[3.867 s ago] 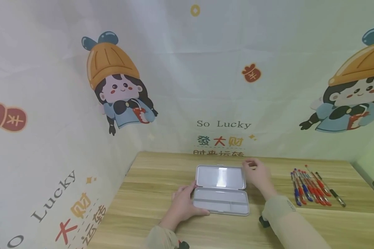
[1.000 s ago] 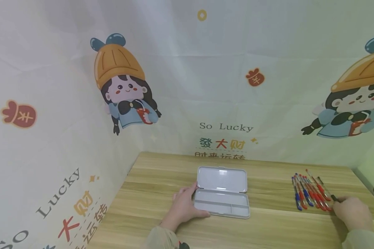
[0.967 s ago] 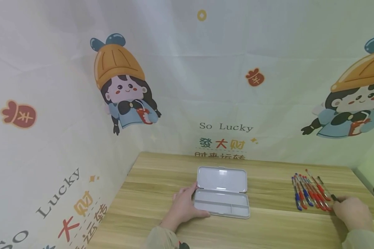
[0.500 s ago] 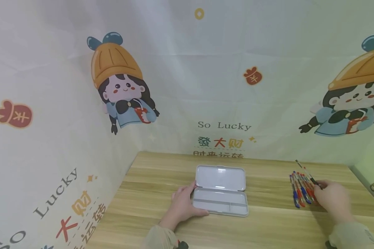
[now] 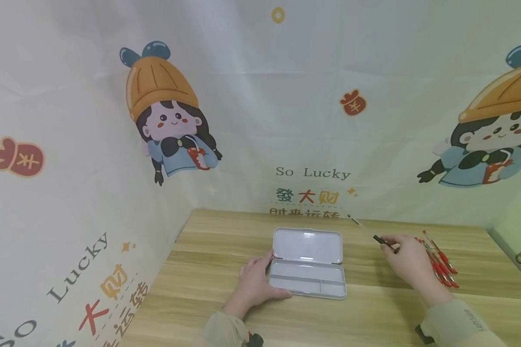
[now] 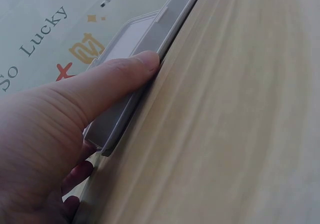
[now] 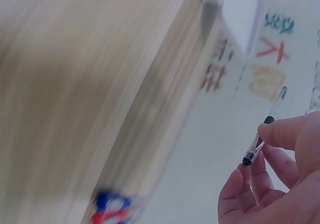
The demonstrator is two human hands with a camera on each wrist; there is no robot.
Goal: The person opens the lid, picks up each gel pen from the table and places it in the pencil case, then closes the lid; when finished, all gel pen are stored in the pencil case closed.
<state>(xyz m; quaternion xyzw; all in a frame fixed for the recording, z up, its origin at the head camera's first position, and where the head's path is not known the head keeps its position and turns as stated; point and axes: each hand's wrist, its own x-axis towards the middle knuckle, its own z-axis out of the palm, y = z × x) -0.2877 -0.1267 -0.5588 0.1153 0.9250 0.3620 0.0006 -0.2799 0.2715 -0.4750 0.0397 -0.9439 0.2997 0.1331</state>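
A grey pencil case (image 5: 308,288) lies open on the table, its hinged lid (image 5: 307,246) folded back. The tray has a long divider and a short cross divider. My left hand (image 5: 255,285) grips the case's left end; in the left wrist view the thumb (image 6: 120,74) lies over the front rim (image 6: 172,26). Right of the case, my right hand (image 5: 410,260) pinches a clear gel pen with a black cap (image 5: 378,238) above the table. In the right wrist view, thumb and fingers hold the pen (image 7: 254,149) near its capped end.
Several red pens (image 5: 444,265) lie in a bunch at the right, partly behind my right hand. Blurred blue and red pen ends (image 7: 112,204) show in the right wrist view. A printed cloth (image 5: 243,120) hangs behind the wooden table (image 5: 312,323).
My right hand has gone from the case to the pens, picked up the black pen, and carried it left toward the case. My left hand has stayed on the case.
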